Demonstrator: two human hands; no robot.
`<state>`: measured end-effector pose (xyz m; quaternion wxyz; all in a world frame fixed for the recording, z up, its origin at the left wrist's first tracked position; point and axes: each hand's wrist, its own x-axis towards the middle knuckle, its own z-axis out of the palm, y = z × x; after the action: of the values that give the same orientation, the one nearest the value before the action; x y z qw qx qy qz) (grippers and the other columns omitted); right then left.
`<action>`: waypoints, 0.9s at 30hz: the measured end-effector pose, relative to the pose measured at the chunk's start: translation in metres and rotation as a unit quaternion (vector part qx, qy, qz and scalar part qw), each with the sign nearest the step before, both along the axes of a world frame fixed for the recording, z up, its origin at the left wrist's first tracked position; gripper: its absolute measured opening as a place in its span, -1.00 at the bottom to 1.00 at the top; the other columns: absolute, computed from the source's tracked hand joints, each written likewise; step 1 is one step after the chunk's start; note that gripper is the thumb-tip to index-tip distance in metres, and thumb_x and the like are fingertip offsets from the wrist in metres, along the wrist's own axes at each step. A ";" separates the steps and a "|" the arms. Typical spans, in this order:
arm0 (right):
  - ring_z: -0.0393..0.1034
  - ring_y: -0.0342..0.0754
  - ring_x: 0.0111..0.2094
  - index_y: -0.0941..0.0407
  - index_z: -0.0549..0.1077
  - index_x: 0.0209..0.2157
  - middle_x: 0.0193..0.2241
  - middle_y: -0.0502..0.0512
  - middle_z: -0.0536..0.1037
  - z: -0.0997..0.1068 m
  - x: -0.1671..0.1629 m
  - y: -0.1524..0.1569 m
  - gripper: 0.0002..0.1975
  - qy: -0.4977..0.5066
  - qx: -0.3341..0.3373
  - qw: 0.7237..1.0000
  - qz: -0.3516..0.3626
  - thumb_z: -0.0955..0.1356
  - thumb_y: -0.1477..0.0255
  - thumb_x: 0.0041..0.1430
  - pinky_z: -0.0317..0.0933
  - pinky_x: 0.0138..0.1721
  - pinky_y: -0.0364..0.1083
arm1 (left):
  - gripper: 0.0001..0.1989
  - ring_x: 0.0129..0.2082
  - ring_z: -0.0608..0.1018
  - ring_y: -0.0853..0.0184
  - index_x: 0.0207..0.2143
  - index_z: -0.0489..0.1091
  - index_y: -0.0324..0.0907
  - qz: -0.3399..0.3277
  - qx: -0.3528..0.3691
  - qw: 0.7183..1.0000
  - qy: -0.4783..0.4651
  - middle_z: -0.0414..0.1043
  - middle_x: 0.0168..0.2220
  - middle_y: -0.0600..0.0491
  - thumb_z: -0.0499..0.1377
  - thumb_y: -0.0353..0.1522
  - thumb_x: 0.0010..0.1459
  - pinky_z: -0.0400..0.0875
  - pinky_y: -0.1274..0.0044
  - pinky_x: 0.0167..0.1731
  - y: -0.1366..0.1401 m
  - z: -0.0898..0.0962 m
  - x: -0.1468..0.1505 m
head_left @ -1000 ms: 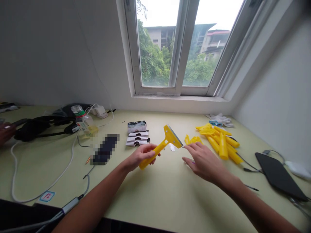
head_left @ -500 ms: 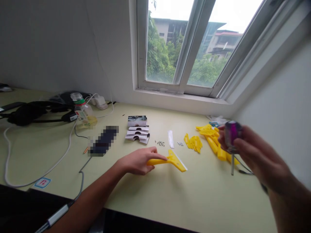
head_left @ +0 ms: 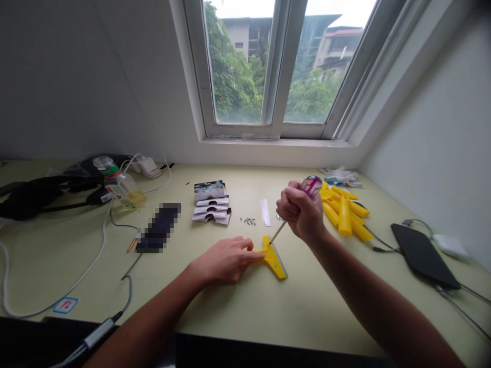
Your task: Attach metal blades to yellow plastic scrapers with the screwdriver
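A yellow scraper [head_left: 274, 261] with a pale blade edge lies near the table's front, its handle under my left hand [head_left: 226, 259], whose fingers close round it. My right hand [head_left: 303, 209] is wrapped about a screwdriver [head_left: 311, 186] with a clear and purple handle. The screwdriver slants down to the left, its tip at the upper screw spot on the scraper head. Another screw [head_left: 275, 266] shows lower on the head. Beyond the scraper lie small loose screws [head_left: 249, 221], a white strip [head_left: 265, 212] and small metal nuts [head_left: 279, 216], partly hidden by my right hand.
Yellow handles [head_left: 344, 217] are heaped at the right, beside a black power bank [head_left: 424, 255] with cables. Small printed boxes [head_left: 210, 204] stand behind the screws. On the left are a blurred-out phone [head_left: 159, 227], a plastic bottle [head_left: 120, 186] and a white cable [head_left: 104, 232].
My right hand has swung left and down with the screwdriver, bringing its tip onto the scraper head. My left hand still holds the scraper. The view has shifted slightly to the right.
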<state>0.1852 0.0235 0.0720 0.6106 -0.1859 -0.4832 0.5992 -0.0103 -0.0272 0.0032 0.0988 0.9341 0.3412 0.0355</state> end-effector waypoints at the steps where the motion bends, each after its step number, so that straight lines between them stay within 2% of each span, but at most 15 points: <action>1: -0.18 -0.32 -0.77 0.09 0.13 -0.64 -0.78 -0.23 0.05 0.001 0.001 0.000 -0.65 0.001 0.000 1.000 0.004 0.39 0.45 0.05 -0.24 -0.74 -0.27 | -0.47 -0.18 0.45 0.31 0.17 0.24 0.17 0.001 -0.001 1.000 0.000 0.39 -0.11 0.08 0.05 -0.46 0.19 0.34 0.51 -0.23 0.000 0.000 0.001; 8: -0.18 -0.32 -0.76 0.09 0.12 -0.63 -0.77 -0.23 0.05 0.001 -0.001 0.000 -0.65 0.006 -0.001 1.000 0.020 0.38 0.46 0.06 -0.26 -0.73 -0.26 | -0.49 -0.19 0.44 0.30 0.16 0.27 0.09 -0.006 0.003 1.000 0.000 0.40 -0.11 0.06 0.03 -0.47 0.18 0.33 0.51 -0.25 0.000 -0.002 0.003; 18: -0.18 -0.31 -0.77 0.10 0.14 -0.64 -0.77 -0.21 0.03 0.000 0.002 -0.001 -0.68 0.023 -0.002 0.998 0.050 0.36 0.49 0.05 -0.27 -0.73 -0.26 | -0.49 -0.19 0.45 0.30 0.15 0.27 0.10 -0.009 -0.003 1.000 -0.002 0.39 -0.11 0.07 0.02 -0.48 0.18 0.32 0.52 -0.25 0.000 0.000 0.003; 27: -0.18 -0.31 -0.77 0.09 0.11 -0.64 -0.78 -0.21 0.04 -0.002 0.000 0.001 -0.66 -0.005 -0.014 0.999 0.036 0.36 0.49 0.05 -0.26 -0.73 -0.26 | -0.45 -0.19 0.45 0.29 0.18 0.26 0.11 -0.005 -0.012 1.000 -0.005 0.40 -0.11 0.06 0.04 -0.48 0.16 0.33 0.52 -0.24 0.000 -0.001 0.002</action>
<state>0.1849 0.0245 0.0699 0.5832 -0.1800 -0.4845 0.6266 -0.0080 -0.0277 0.0022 0.1116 0.9344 0.3365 0.0352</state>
